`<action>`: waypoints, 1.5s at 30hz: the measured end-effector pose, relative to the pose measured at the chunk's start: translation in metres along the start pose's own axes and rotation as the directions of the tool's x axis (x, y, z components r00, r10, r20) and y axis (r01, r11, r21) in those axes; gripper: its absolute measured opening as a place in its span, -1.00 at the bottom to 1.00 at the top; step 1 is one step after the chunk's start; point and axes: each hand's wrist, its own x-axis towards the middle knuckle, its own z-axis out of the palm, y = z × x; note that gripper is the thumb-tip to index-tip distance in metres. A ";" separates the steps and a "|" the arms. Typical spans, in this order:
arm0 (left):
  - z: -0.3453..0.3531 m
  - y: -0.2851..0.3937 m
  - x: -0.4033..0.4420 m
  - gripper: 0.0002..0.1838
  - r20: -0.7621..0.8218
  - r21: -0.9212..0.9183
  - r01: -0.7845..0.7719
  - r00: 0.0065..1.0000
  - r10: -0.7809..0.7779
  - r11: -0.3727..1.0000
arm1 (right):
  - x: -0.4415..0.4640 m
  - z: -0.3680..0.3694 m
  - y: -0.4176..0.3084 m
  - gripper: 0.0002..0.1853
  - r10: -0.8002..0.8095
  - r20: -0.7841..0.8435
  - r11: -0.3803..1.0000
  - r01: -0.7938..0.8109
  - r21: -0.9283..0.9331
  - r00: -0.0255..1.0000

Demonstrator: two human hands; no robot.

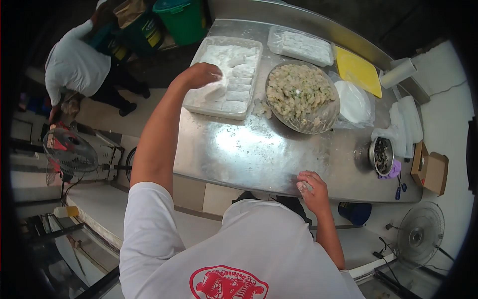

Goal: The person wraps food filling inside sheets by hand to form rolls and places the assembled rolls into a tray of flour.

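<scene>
My left hand [200, 75] is over the left part of a white rectangular tray [238, 115] of white powder. Its fingers are curled down, and a powder-coated shape [215, 90] lies right below them; the grip is partly hidden. Powdered oblong pieces [239, 89] lie in a row along the tray's right side. At the table's front edge, my right hand [313, 193] rests with loosely bent fingers and pale residue on them, holding nothing visible. A round metal pan [321, 121] heaped with a pale, green-flecked mixture [298, 92] stands right of the tray.
On the steel table [219, 159] are a second powdered tray [301, 46], a yellow board [356, 70], white sheets in plastic [354, 102] and a metal bowl [381, 154] of dark pieces. Another person [82, 65] bends at the left, near a fan [70, 151].
</scene>
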 end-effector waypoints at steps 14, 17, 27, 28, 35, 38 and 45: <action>0.025 0.001 0.007 -0.73 -0.245 0.150 0.073 0.969 -0.034 0.986 | -0.044 -0.080 0.057 -0.84 0.006 -0.266 0.993 -0.037 -0.112 0.964; 0.019 0.121 0.030 -0.88 -0.556 0.078 0.107 0.830 -0.046 0.991 | -0.049 -0.100 0.079 -0.84 0.040 -0.245 0.996 -0.058 -0.065 0.969; 0.217 0.370 0.232 -0.51 0.188 -0.114 -0.208 0.955 0.227 0.971 | -0.056 -0.193 0.132 -0.82 0.020 -0.301 0.997 -0.042 -0.067 0.954; 0.245 0.371 0.250 -0.54 0.081 -0.021 -0.290 0.953 0.291 0.957 | -0.063 -0.202 0.138 -0.81 0.055 -0.300 0.996 -0.074 -0.053 0.952; 0.282 0.364 0.315 -0.72 -0.009 0.203 -0.387 0.918 0.397 0.899 | -0.127 -0.249 0.177 -0.82 0.161 -0.355 0.983 -0.181 -0.022 0.921; 0.233 0.405 0.302 -0.75 -0.058 0.175 -0.279 0.955 0.292 0.944 | -0.126 -0.254 0.193 -0.81 0.212 -0.345 0.977 -0.196 0.082 0.914; 0.192 0.433 0.249 -0.83 -0.155 0.184 -0.451 0.864 0.479 0.874 | -0.071 -0.250 0.173 -0.83 0.036 -0.234 0.999 -0.029 0.037 0.972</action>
